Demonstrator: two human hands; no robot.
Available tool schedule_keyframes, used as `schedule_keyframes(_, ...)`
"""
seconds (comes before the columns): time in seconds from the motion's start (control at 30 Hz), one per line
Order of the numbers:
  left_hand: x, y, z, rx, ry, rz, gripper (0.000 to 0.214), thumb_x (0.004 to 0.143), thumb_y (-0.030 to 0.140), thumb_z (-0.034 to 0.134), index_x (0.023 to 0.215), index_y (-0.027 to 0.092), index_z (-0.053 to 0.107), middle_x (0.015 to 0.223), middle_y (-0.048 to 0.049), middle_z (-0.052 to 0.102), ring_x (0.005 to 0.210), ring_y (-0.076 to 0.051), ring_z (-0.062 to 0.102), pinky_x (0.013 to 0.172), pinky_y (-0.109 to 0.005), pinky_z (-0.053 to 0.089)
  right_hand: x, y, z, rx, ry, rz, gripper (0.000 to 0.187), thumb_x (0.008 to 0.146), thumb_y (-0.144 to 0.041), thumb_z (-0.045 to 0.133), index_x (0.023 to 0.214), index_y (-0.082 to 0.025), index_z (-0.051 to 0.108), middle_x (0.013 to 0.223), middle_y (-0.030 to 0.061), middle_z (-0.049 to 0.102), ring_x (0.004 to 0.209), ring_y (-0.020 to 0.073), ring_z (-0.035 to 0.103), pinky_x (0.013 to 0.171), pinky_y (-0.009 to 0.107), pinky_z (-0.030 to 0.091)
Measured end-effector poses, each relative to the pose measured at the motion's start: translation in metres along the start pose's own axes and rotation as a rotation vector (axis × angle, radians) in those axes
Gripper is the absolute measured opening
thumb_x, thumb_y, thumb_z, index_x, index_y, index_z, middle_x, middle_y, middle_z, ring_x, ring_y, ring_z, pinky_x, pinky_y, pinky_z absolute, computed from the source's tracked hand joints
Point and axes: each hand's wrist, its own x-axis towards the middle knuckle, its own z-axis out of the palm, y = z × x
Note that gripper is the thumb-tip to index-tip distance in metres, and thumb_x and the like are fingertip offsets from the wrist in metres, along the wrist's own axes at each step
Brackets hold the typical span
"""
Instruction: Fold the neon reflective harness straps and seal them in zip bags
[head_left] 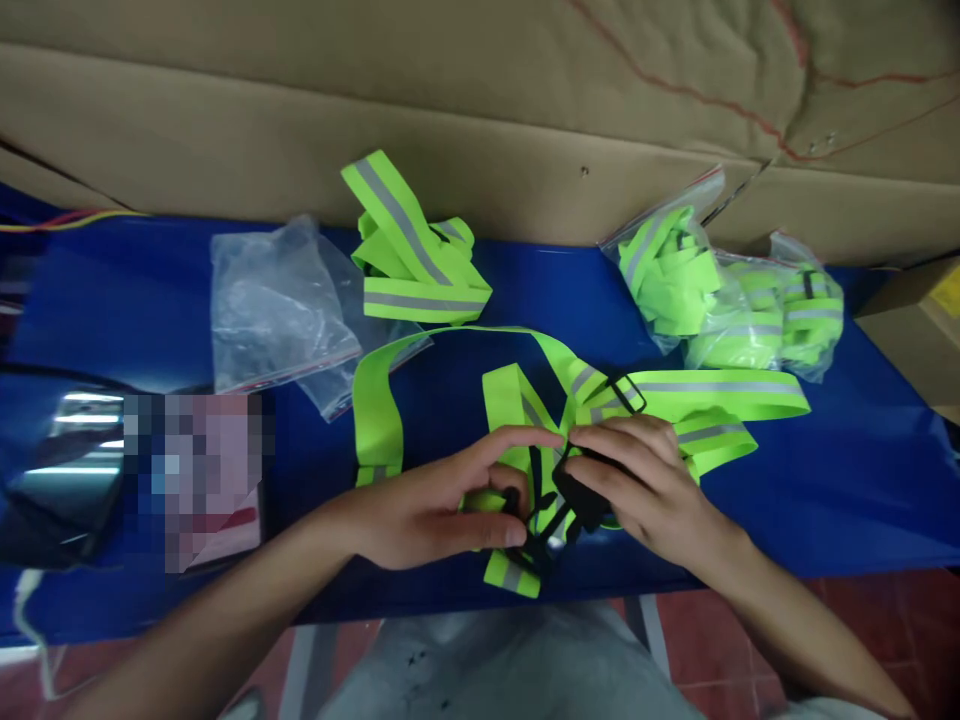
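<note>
Before me on the blue table lies a loose reflective strap harness [379, 410] in neon yellow-green with a grey stripe. My left hand [420, 510] is over its middle, with thumb and bent fingers closed around a small black plastic buckle [536, 550] and the index finger stretched towards my right hand. The fingers of my right hand [649, 480] curl over a dark black piece [589, 495] beside that buckle; its exact shape is partly hidden. A black slide adjuster [626, 393] sits on the strap just above my right hand.
Another folded reflective strap [420, 250] lies at the back, near clear plastic bags [277, 305]. Bagged straps [667, 270] stand at the back right, with a cardboard box [915, 320] beyond. A dark glossy object [64, 470] lies left. Brown cardboard [300, 130] borders the table's rear.
</note>
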Motion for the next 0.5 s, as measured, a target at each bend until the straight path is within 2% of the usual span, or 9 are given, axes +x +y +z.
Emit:
schedule_keyframes(0.13,0.005,-0.005,0.001,0.011,-0.072,0.033,0.068,0.103,0.028,0.061,0.158,0.031,0.021,0.095,0.0002,0.058,0.082,-0.013,0.056,0.075,-0.026,0.046,0.002,-0.003,0.002,0.025,-0.058,-0.044,0.023,0.107,-0.015,0.049,0.113,-0.018,0.071,0.123,0.0084,0.074,0.119,0.0227,0.061,0.099,0.040,0.049)
schedule_keyframes(0.27,0.007,-0.012,0.002,0.034,-0.063,0.060,0.070,0.102,0.028,0.063,0.157,0.031,0.020,0.095,-0.0005,0.061,0.083,-0.014,0.060,0.076,-0.027,0.049,0.003,-0.010,0.002,-0.020,-0.090,-0.103,0.024,0.106,-0.014,0.049,0.110,-0.018,0.073,0.123,0.0070,0.075,0.119,0.0221,0.061,0.098,0.040,0.052)
schedule_keyframes(0.5,0.007,-0.012,0.004,0.062,-0.011,0.053,0.067,0.102,0.031,0.063,0.155,0.032,0.024,0.118,-0.0072,0.070,0.108,-0.020,0.068,0.091,-0.033,0.053,0.001,-0.021,0.001,-0.154,-0.093,-0.182,0.026,0.102,-0.012,0.051,0.111,-0.015,0.075,0.121,0.0107,0.075,0.116,0.0250,0.063,0.094,0.038,0.055)
